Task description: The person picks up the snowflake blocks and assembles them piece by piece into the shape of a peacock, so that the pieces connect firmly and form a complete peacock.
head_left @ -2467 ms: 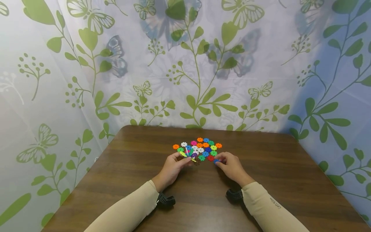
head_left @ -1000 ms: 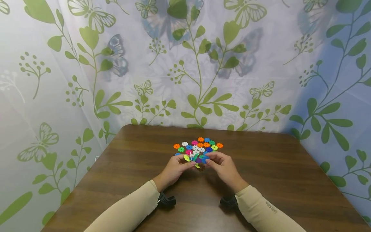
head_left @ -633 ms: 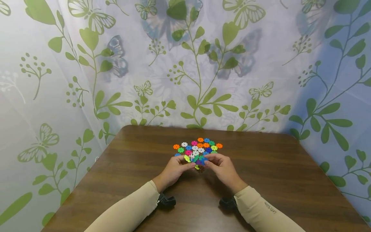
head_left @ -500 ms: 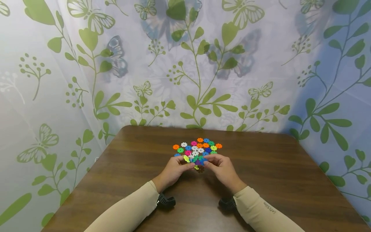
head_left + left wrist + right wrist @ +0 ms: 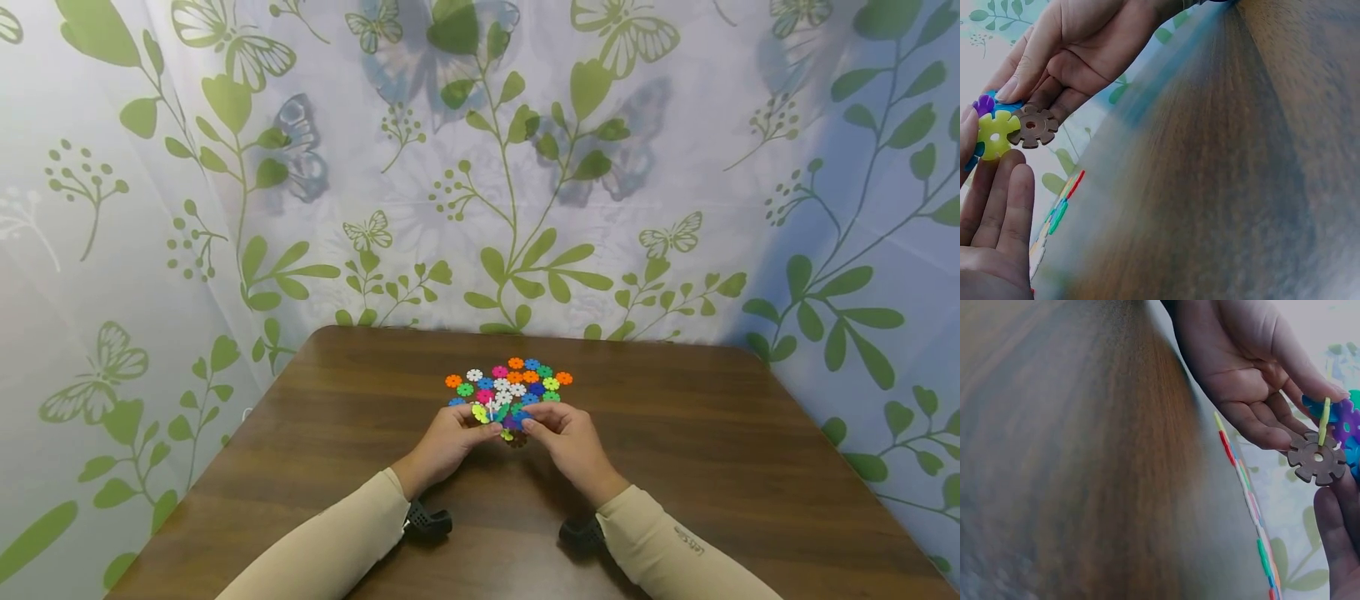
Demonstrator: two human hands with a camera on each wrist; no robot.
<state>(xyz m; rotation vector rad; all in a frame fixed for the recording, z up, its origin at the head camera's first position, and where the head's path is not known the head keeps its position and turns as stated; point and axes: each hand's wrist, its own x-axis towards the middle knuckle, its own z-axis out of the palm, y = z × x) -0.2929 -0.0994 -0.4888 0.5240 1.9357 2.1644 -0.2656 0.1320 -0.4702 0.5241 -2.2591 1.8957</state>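
Yellow, brown, purple and blue discs (image 5: 1007,125), joined together, are pinched by both hands (image 5: 441,443) (image 5: 576,448).

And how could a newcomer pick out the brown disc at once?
Over the table, the left hand and right hand hold a joined cluster. In the head view, the brown disc is its lowest piece, joined to a yellow disc; it alone is dull brown, the rest are bright.

Softly lit, with faint sheen on the near side of the table (image 5: 510,508), bluish shade right of it, and blur across it in both wrist views.
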